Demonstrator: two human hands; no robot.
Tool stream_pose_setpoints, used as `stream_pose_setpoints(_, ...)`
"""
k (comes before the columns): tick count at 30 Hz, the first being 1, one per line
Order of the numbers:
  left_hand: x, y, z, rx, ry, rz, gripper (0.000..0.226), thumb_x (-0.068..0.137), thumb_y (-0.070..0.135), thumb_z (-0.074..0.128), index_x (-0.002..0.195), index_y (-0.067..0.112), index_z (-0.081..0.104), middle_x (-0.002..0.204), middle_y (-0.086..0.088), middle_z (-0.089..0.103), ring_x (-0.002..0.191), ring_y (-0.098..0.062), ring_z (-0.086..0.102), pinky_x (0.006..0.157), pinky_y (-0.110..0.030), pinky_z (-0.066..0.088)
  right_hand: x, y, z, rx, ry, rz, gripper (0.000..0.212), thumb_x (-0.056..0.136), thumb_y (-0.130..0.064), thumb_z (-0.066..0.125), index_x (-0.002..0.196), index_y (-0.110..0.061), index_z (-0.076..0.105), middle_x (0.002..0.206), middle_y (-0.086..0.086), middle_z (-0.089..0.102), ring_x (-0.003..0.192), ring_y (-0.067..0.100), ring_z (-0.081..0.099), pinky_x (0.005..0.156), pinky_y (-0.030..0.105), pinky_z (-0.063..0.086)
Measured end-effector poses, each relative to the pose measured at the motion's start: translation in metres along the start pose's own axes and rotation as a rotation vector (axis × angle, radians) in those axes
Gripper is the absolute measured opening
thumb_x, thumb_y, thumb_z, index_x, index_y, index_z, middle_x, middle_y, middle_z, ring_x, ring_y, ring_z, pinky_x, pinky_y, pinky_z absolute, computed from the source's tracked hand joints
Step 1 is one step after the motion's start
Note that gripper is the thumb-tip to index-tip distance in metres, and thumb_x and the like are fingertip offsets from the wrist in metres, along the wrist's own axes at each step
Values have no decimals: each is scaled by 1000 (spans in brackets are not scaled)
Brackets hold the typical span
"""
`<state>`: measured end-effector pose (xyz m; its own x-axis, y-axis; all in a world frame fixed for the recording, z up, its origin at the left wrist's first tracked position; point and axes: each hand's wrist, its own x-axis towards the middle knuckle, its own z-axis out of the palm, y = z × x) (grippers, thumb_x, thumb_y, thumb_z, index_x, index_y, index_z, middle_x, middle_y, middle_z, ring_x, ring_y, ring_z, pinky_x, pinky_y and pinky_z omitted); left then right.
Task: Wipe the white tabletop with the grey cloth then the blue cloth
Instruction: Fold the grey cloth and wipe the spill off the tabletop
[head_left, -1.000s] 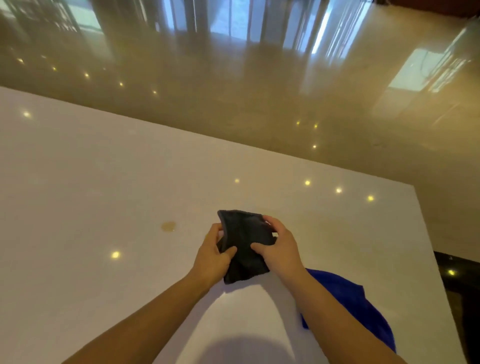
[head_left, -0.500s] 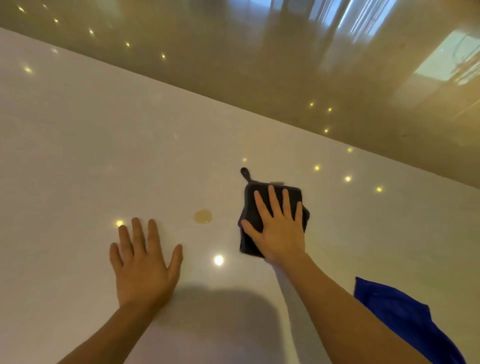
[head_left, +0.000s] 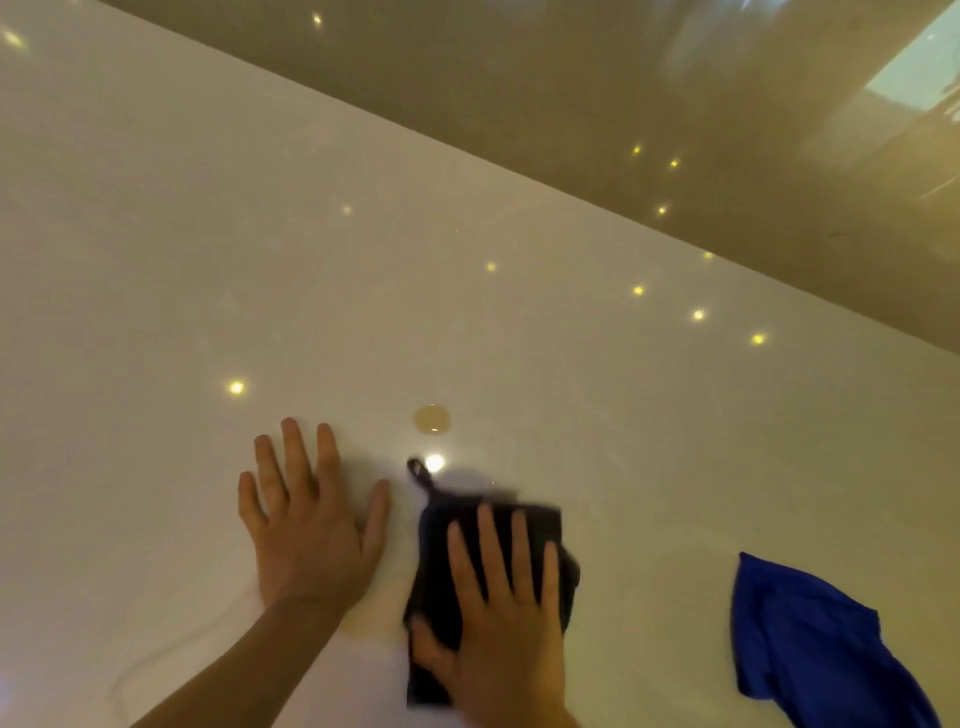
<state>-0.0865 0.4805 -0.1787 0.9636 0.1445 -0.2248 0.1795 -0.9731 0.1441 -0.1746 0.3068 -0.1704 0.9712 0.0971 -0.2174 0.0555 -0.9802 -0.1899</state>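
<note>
The dark grey cloth (head_left: 441, 561), folded and with a small hanging loop at its far left corner, lies flat on the white tabletop (head_left: 208, 234). My right hand (head_left: 504, 618) presses on it with fingers spread. Left of the cloth, my left hand (head_left: 306, 525) rests palm down on the bare tabletop, fingers apart, holding nothing. The blue cloth (head_left: 810, 639) lies crumpled on the table at the lower right, apart from both hands. A small tan spill (head_left: 431, 418) sits on the table just beyond the grey cloth.
The table's far edge (head_left: 597, 200) runs diagonally from upper left to right; past it is a glossy brown floor with reflections. Ceiling-light reflections dot the tabletop.
Both hands let go of the lifted grey cloth; it went flat on the table. My right hand has since slid it nearer to me, and my left hand rests closer to it.
</note>
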Motion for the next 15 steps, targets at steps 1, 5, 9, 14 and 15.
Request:
stream_pose_setpoints(1, 1, -1, 0, 2, -1, -5, 83, 89, 66, 20, 155, 17, 12, 165, -19, 8, 151, -42, 3, 119, -60, 12, 31, 5, -6, 18, 39, 19, 86, 80, -68, 55, 153, -24, 43, 162, 12, 39, 148, 43, 32, 115, 67, 27)
stream_pose_setpoints(5, 1, -1, 2, -3, 7, -15, 80, 91, 65, 20, 155, 18, 12, 165, -17, 8, 152, -40, 3, 120, -59, 11, 169, 15, -38, 35, 78, 87, 82, 93, -70, 34, 160, -25, 24, 170, 10, 20, 156, 40, 11, 124, 64, 13)
stream_pose_setpoints(9, 2, 0, 6, 5, 18, -20, 79, 92, 63, 23, 155, 17, 14, 165, -17, 11, 152, -41, 5, 120, -59, 12, 246, 17, -49, -50, 88, 24, 82, 94, -71, 25, 161, -24, 21, 171, 10, 17, 156, 40, 10, 123, 64, 12)
stream_pose_setpoints(14, 2, -1, 6, 25, 23, -28, 79, 92, 64, 23, 155, 17, 13, 165, -16, 11, 152, -40, 4, 121, -57, 11, 274, 11, -55, -76, 88, -30, 81, 94, -70, 22, 160, -25, 22, 170, 9, 18, 156, 40, 11, 123, 64, 13)
stream_pose_setpoints(15, 1, 0, 5, 26, 19, -26, 79, 92, 63, 23, 155, 17, 13, 165, -16, 11, 152, -40, 4, 121, -57, 11, 271, 10, -55, -77, 91, -36, 80, 94, -70, 22, 160, -25, 23, 170, 10, 19, 155, 40, 12, 124, 64, 14)
